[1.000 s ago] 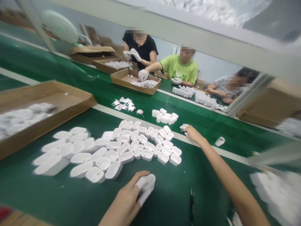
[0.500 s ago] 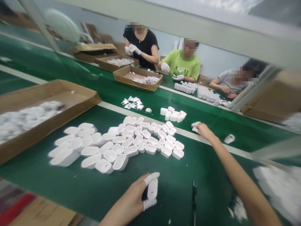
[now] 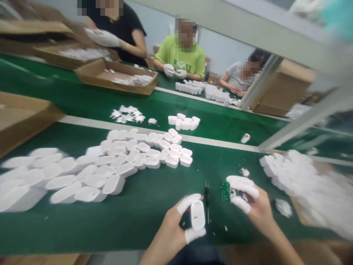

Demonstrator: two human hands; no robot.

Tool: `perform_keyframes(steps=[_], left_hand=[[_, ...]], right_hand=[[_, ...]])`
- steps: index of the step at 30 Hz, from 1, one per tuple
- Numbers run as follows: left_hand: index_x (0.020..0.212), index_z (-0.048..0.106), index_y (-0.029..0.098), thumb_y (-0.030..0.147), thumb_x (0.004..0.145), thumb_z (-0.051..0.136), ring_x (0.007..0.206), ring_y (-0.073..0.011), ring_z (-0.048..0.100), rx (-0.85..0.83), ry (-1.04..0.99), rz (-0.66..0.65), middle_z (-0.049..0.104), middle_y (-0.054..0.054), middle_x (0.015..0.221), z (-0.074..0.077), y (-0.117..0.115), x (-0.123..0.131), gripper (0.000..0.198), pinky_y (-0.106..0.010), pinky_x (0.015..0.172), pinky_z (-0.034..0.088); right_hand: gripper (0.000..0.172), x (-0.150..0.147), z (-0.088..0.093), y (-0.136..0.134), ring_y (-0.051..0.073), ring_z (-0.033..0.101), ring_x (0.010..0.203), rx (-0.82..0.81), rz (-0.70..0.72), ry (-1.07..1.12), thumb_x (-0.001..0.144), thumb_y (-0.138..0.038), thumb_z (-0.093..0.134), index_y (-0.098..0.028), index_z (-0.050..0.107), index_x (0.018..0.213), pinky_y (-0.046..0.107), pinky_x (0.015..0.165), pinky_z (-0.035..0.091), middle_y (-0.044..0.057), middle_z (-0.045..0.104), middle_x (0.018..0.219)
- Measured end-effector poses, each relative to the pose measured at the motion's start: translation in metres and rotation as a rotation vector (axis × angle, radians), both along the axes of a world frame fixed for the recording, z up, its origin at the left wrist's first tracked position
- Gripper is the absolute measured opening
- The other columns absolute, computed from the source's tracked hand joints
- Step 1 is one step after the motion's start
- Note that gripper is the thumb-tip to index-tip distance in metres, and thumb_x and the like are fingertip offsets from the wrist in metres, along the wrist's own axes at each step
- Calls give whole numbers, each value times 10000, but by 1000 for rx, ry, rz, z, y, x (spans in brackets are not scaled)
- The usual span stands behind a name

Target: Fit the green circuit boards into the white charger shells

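Between the white-covered thumb and finger of my left hand (image 3: 182, 224) is a white oval housing (image 3: 198, 216) with a small slot. To its right, my right hand (image 3: 249, 197) pinches a green circuit board (image 3: 225, 191) with fingertips in white covers. Black tweezers (image 3: 207, 202) lie on the green table between my hands. Several white housings (image 3: 151, 162) stand in a large group at the left. Just beyond my right hand rests a small white and green part (image 3: 244, 172).
A heap of white pieces (image 3: 300, 184) fills the right side. Farther off are a small housing group (image 3: 185, 122), white parts (image 3: 128, 114), a lone housing (image 3: 245, 138) and a cardboard tray (image 3: 118, 77). Across the line, several people sit, one in a green shirt (image 3: 180, 57).
My right hand has come back from the far strip and now holds the circuit board near my left hand. My left hand still grips the housing. The view has shifted right.
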State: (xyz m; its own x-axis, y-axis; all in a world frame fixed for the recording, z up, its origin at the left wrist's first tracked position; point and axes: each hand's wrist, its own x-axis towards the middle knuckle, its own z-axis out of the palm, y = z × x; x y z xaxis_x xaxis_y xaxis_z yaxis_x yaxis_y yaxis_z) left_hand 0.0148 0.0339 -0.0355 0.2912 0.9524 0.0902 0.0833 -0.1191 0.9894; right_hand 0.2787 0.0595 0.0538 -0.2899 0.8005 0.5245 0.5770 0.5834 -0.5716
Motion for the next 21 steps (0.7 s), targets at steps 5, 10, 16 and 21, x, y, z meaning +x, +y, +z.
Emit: perform_keyframes(steps=[5,10,16,21], left_hand=[[1387,698,344,269,835,871,1168,-265,772,130,-84,-130,764,-73,1337,23,-11,15,583,-305,997,628],[1457,631,341,260,883,834,1111,-242,780,120,-114,-168,735,-88,1377,31,-24,16,614,-269,905,645],[1466,614,294,325,864,875,1095,-251,786,194,-107,-146,763,-113,1329,32,-32,12,657,-324,953,644],[1471,602,292,345,915,825,1149,-255,772,313,-81,-151,763,-119,1317,38,-31,8,602,-327,980,636]], right_hand=[[269,-37,-1,-62,247,835,921,-109,-18,528,1001,-436,723,-412,754,1267,382,824,699,35,851,1087],[238,-50,-18,-87,260,817,1008,-110,-70,754,979,-369,764,-370,782,1217,407,872,693,41,840,1112],[248,-51,-18,-96,285,810,1015,-145,-31,673,970,-345,775,-354,774,1218,458,884,681,39,844,1060],[400,-59,-3,-96,296,786,1111,-79,94,428,968,-272,769,-298,714,1364,460,922,688,91,816,1202]])
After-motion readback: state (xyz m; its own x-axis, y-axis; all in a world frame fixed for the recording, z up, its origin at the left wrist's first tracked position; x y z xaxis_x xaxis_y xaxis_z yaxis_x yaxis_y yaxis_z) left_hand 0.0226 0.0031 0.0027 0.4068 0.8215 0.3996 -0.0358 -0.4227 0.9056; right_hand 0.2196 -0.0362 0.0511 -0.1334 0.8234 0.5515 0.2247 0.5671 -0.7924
